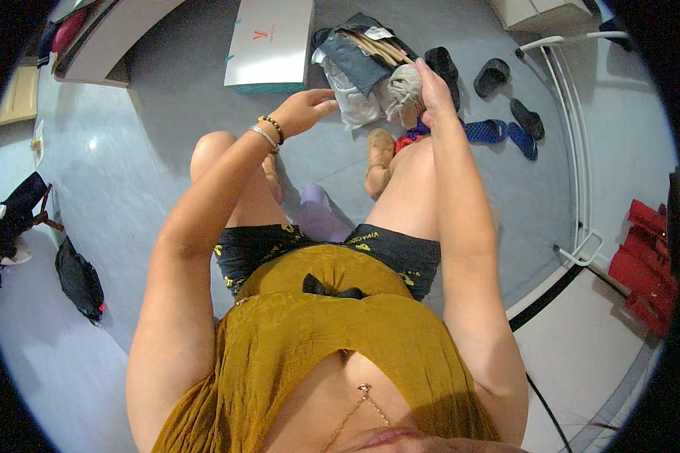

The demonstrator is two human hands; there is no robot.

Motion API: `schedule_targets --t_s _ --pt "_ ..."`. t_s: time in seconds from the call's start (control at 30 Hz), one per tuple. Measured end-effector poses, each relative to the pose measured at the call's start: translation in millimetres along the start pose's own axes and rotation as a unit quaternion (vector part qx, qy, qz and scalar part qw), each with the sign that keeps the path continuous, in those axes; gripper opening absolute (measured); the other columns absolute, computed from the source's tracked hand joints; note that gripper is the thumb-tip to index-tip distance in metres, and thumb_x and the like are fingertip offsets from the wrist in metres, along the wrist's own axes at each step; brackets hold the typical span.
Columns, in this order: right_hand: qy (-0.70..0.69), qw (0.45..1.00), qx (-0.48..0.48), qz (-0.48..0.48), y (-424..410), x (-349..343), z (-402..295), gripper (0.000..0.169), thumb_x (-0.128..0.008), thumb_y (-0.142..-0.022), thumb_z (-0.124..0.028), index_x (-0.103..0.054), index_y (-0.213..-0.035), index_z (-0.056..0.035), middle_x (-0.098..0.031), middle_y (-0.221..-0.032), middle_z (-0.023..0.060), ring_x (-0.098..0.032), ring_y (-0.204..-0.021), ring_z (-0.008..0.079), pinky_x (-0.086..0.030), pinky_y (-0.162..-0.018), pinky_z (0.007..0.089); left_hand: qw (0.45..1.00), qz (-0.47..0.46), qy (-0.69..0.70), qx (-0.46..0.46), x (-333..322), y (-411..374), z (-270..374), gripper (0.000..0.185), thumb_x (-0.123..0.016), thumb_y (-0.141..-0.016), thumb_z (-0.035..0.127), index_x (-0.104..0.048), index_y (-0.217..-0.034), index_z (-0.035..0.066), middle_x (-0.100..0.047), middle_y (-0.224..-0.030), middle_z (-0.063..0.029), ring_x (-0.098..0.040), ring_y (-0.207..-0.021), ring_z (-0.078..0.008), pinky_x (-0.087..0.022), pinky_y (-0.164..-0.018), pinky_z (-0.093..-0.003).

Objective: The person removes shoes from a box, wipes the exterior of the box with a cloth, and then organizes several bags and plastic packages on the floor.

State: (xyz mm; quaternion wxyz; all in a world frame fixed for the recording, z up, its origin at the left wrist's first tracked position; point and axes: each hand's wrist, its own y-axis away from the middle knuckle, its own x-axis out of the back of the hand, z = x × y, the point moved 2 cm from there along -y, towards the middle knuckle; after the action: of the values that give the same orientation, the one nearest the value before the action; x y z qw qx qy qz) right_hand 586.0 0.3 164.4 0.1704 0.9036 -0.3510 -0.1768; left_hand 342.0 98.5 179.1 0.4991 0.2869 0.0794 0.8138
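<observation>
My left hand hangs above the floor with its fingers apart and nothing in it. It is near a white plastic bag at the edge of a pile. My right hand is outstretched, its fingers straight, right beside a crumpled light grey cloth. Whether the palm touches that cloth is unclear. Behind the cloth, the pile holds a dark grey folded cloth or bag and several tan strips. Red and blue fabric lies partly hidden behind my right knee.
A white box with teal sides stands left of the pile. Black slippers and blue slippers lie to the right, before a white metal rack. A lilac stool shows between my legs. Dark bags are at the left.
</observation>
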Motion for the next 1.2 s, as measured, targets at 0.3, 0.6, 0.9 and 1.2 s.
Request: schedule_targets --t_s 0.3,0.6,0.9,1.2 --pt "-0.066 0.945 -0.128 -0.294 45 -62 13 0.053 -0.045 -0.088 -0.05 -0.055 -0.117 -0.0072 -0.052 -0.115 0.0052 -0.051 -0.1 0.0171 -0.044 -0.079 0.0318 0.979 0.007 0.171 -0.11 -23 -28 22 0.094 -0.066 -0.071 0.053 -0.019 -0.139 0.009 -0.048 -0.122 -0.0236 -0.057 -0.097 -0.03 -0.047 -0.081 -0.0366" --pt "0.457 0.884 0.054 -0.079 -34 6 10 0.046 -0.055 -0.083 -0.036 -0.055 -0.113 -0.0007 -0.062 -0.101 0.0153 -0.059 -0.092 0.0223 -0.045 -0.081 0.0326 0.94 -0.212 -0.263 -0.043 -21 -26 39 0.026 -0.052 -0.07 0.01 -0.055 -0.095 0.005 -0.062 -0.081 -0.019 -0.062 -0.076 -0.0336 -0.049 -0.068 -0.0447" --pt "0.24 0.918 -0.227 0.22 -156 87 99 0.068 -0.051 -0.084 -0.046 -0.028 -0.135 -0.0064 -0.026 -0.138 0.0193 -0.036 -0.119 0.0376 -0.042 -0.087 0.0467 0.915 -0.239 -0.297 -0.132 -54 -25 26 0.026 -0.055 -0.074 0.012 -0.058 -0.099 0.004 -0.062 -0.087 -0.0166 -0.063 -0.081 -0.0291 -0.051 -0.066 -0.0384" --pt "0.091 0.965 -0.187 0.157 -186 55 115 0.068 -0.044 -0.087 -0.05 -0.022 -0.139 -0.0123 -0.013 -0.146 0.0155 -0.025 -0.129 0.0342 -0.025 -0.101 0.0484 0.919 -0.233 -0.29 -0.131 -65 -14 16 0.023 -0.05 -0.078 0.011 -0.057 -0.097 0.0 -0.062 -0.087 -0.0182 -0.064 -0.073 -0.0294 -0.052 -0.059 -0.0374"
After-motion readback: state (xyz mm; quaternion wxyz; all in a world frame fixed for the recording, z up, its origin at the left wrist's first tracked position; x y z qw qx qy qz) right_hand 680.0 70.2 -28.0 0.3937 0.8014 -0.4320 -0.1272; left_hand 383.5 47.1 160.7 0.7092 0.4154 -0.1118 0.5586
